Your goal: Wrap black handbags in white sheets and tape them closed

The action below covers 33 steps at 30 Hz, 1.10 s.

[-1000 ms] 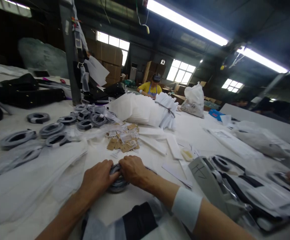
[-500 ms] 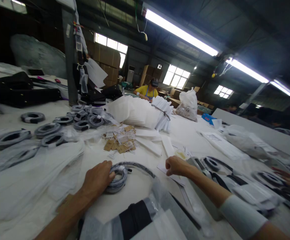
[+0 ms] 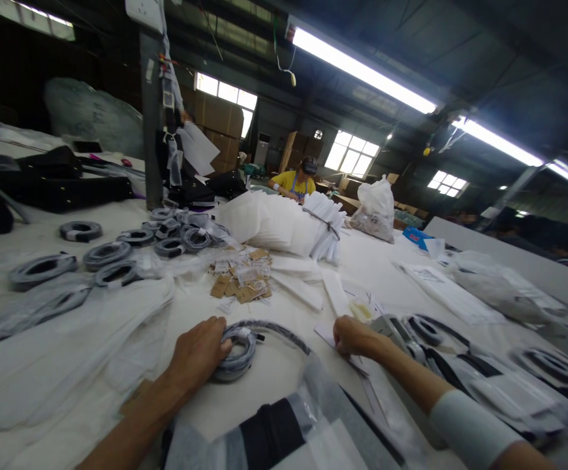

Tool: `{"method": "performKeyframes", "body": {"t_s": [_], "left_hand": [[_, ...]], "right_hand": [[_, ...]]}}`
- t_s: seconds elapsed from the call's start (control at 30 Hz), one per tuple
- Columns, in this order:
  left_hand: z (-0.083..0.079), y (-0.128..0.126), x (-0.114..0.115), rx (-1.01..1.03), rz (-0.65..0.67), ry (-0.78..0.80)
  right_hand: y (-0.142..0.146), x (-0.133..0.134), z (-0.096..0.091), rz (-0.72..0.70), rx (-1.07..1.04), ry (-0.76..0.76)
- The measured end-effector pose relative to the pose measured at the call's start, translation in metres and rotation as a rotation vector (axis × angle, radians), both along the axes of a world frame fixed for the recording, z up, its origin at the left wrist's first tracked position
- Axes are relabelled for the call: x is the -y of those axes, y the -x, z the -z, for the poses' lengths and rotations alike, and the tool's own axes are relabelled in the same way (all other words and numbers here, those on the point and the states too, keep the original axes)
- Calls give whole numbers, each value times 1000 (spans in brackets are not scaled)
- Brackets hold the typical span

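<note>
Coil (image 3: 245,360) in left grip (image 3: 198,351) bears unreadable white label (image 3: 245,332)

The near round coiled strap (image 3: 237,371) is grey with a white band (image 3: 245,332) and black tip (image 3: 261,337). Flat cardboard tags (image 3: 251,292) are tan; the far cloth shirt (image 3: 284,179) is yellow.

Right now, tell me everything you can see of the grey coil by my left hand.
The grey coil is wound in several turns around a middle opening and looks like fabric strap. A pale band wraps its far side; a dark tip juts out rightward. It lies on the white table, your left hand touching its left side. Whether the strip arcing rightward behind belongs to it, I cannot tell.
</note>
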<state>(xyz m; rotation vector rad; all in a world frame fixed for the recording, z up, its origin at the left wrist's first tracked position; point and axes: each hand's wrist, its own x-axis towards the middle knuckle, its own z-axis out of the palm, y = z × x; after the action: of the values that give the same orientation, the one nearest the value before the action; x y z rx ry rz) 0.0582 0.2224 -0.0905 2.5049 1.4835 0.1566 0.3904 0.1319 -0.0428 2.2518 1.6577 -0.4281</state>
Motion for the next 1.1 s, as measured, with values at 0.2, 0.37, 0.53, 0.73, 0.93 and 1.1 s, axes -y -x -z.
{"method": "performKeyframes", "body": {"t_s": [0.2, 0.37, 0.53, 0.73, 0.93, 1.1], "left_hand": [[-1, 0, 0, 14, 6, 9], [-3, 0, 0, 10, 0, 16], [-1, 1, -2, 15, 13, 10], [-2, 1, -2, 8, 3, 10], [-3, 0, -2, -7, -2, 20], [-1, 1, -2, 8, 2, -3]], "right_hand": [[-11, -4, -1, 97, -134, 78], [-15, -8, -2, 166, -189, 115], [-9, -7, -7, 159, -164, 129], [-4, -4, -7, 79, -66, 114], [-1, 6, -2, -70, 81, 20], [8, 16, 13, -109, 204, -32]]}}
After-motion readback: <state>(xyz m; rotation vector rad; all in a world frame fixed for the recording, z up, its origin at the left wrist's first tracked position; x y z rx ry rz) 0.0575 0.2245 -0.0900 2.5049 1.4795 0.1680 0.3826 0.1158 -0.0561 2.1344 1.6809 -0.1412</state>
